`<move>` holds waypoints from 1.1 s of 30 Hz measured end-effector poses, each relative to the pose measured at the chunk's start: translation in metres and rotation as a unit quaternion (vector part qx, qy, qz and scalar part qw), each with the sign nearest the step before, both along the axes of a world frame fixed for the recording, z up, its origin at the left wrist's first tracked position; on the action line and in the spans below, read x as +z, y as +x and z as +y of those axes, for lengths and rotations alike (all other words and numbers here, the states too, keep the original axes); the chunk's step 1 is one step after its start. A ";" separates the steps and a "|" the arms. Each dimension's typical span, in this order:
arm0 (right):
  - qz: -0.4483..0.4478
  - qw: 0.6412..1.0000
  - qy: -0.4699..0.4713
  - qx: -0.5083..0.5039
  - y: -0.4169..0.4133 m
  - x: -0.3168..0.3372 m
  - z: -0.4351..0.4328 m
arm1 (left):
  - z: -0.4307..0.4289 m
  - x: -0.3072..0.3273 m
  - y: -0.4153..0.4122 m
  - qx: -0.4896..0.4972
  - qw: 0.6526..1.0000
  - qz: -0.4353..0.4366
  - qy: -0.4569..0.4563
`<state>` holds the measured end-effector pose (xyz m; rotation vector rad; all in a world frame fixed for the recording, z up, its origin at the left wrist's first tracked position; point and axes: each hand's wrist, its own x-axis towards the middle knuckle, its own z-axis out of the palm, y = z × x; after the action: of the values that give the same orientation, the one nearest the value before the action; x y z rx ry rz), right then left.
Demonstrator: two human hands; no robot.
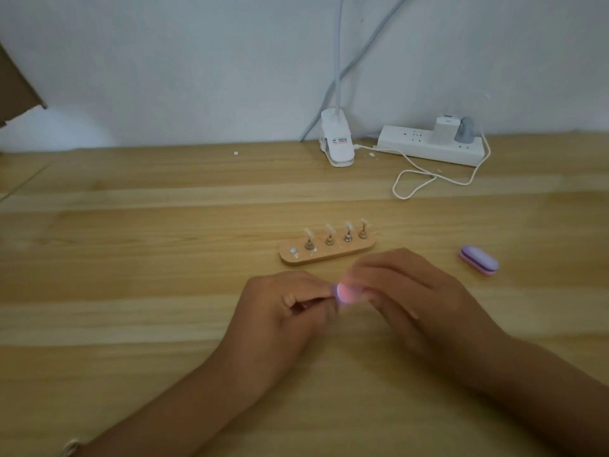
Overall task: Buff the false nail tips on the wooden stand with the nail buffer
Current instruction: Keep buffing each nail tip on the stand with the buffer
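The left hand [280,308] pinched a small piece [304,305], likely off the empty end of the wooden stand [326,253], for steadiness. Fingers [379,275] of the right hand [412,298] pinched the pink buffer [346,293] against it.

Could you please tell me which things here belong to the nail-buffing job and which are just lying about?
In the job: wooden stand; four nail tips on it; pink buffer, blurred, in the right hand; left hand, curled beside it, hold unclear.
Lying about: second purple buffer; clip lamp; power strip; white cable; cardboard.
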<state>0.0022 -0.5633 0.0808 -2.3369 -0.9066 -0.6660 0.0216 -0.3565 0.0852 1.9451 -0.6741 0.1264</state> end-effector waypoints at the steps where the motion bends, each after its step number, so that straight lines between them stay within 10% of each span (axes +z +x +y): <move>1: 0.001 1.000 0.003 0.000 0.001 -0.001 0.000 | 0.000 0.001 0.000 0.002 1.000 0.002 -0.004; 33: -0.015 1.000 0.002 0.015 0.001 0.003 -0.001 | 0.002 0.000 0.001 -0.007 0.999 -0.032 -0.006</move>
<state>0.0032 -0.5645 0.0836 -2.3111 -0.9493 -0.6919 0.0222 -0.3547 0.0849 1.9321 -0.7273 0.1853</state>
